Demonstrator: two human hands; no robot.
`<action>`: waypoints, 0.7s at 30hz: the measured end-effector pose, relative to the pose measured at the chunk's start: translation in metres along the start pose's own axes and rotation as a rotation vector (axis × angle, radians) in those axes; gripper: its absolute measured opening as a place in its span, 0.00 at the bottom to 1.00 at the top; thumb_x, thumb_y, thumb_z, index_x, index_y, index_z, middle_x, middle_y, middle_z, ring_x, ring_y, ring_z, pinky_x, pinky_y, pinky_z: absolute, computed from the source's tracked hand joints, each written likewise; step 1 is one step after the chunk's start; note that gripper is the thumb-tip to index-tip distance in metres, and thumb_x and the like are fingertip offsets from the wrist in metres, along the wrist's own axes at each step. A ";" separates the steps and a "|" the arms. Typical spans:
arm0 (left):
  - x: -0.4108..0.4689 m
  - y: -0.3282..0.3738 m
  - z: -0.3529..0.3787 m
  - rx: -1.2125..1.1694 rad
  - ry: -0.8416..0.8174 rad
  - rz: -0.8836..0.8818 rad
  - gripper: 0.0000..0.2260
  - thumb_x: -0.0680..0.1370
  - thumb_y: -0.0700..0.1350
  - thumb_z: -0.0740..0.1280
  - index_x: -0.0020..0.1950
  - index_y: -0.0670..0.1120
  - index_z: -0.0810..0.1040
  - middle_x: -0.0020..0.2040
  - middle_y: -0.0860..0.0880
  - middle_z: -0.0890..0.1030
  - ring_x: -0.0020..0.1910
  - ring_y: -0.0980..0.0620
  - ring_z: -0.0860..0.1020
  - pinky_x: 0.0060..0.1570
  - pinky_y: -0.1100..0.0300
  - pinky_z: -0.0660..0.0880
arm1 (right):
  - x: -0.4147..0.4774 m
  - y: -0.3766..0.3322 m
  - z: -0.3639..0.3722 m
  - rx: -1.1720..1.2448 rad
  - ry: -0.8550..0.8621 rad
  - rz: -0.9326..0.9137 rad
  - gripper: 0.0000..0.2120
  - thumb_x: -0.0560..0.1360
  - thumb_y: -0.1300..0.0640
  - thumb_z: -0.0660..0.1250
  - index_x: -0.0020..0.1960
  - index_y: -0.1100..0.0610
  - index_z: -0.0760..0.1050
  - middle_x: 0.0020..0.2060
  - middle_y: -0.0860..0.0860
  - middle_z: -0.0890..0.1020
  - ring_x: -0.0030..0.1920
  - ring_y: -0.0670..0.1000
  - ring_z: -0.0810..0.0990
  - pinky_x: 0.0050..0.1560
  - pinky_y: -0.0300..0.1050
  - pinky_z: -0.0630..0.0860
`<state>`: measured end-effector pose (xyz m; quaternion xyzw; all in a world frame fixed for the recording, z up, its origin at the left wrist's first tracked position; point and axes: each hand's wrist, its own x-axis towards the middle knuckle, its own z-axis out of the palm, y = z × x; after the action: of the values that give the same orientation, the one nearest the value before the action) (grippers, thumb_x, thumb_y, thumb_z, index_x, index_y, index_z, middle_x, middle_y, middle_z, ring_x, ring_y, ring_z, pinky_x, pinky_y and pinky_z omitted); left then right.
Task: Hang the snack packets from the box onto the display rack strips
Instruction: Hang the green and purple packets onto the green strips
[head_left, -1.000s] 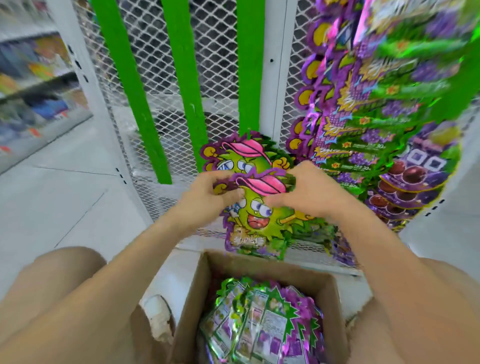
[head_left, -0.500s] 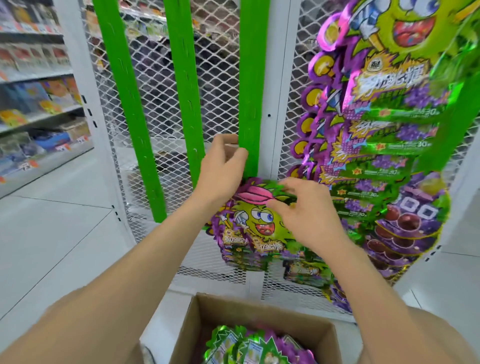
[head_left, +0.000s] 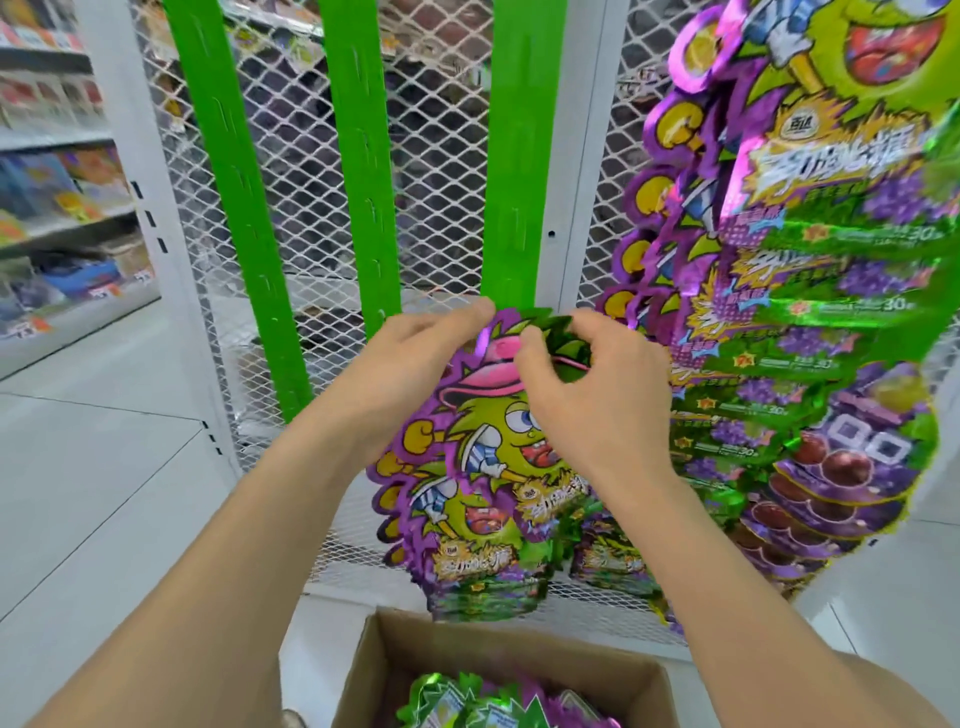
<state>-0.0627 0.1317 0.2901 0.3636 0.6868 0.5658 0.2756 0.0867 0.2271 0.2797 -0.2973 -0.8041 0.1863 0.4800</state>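
Note:
A purple and green snack packet with a cartoon face hangs at the lower end of the third green strip, over other packets below it. My left hand holds the packet's upper left edge from behind. My right hand pinches the packet's top by the pink hat. The open cardboard box stands at the bottom with more packets inside.
Two bare green strips hang on the white mesh panel to the left. A full column of hung packets fills the right. Store shelves stand at the far left over a pale tiled floor.
My left hand dropped from the strip to the packet's top edge. My right hand rose to the packet's top. The view moved closer to the rack.

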 end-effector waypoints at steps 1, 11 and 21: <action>-0.002 0.002 -0.003 0.004 -0.025 0.010 0.24 0.71 0.73 0.71 0.54 0.56 0.89 0.57 0.53 0.88 0.58 0.52 0.86 0.65 0.52 0.79 | 0.000 -0.002 -0.001 0.009 0.032 -0.006 0.17 0.78 0.40 0.66 0.37 0.51 0.75 0.29 0.43 0.78 0.34 0.49 0.78 0.40 0.51 0.78; -0.020 0.008 0.007 0.000 -0.021 0.160 0.24 0.83 0.63 0.64 0.41 0.47 0.88 0.44 0.50 0.89 0.49 0.57 0.87 0.65 0.62 0.76 | -0.007 -0.002 -0.006 -0.141 -0.046 0.027 0.20 0.78 0.39 0.66 0.35 0.51 0.70 0.31 0.44 0.77 0.38 0.54 0.71 0.37 0.48 0.68; -0.031 -0.036 0.027 0.731 0.380 0.699 0.16 0.82 0.44 0.71 0.70 0.49 0.79 0.60 0.50 0.82 0.60 0.52 0.78 0.62 0.51 0.75 | -0.025 0.040 -0.013 -0.103 -0.168 -0.009 0.16 0.79 0.39 0.69 0.48 0.51 0.84 0.39 0.47 0.85 0.44 0.57 0.82 0.51 0.51 0.76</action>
<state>-0.0306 0.1188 0.2480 0.5341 0.7145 0.4039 -0.2026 0.1196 0.2414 0.2458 -0.3012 -0.8513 0.1670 0.3959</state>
